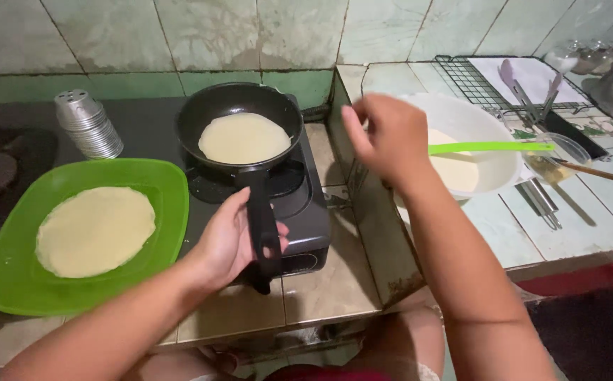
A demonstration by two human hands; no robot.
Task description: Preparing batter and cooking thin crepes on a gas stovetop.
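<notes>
black and stiff, the frying pan (239, 116) sits on the small stove (299, 212) by the back wall of the counter. your left hand (229, 240) is wrapped round its long handle (the sensible place to grip). the thin crepe (244, 137) inside looks soft and tearable. your right hand (384, 137) hovers loosely curled, holding nothing, over the white bowl (476, 123).

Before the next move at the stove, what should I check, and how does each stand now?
1. Left hand gripping the pan handle: ok.
2. Black pan sitting on the burner: ok.
3. Crepe lying flat in the pan: ok; underside doneness: cannot tell.
4. Right hand holding a tool: not ok, it looks empty.
5. Green spatula within reach: ok, resting on the white batter bowl.
6. Green plate with room: ok, one crepe on it.
</notes>
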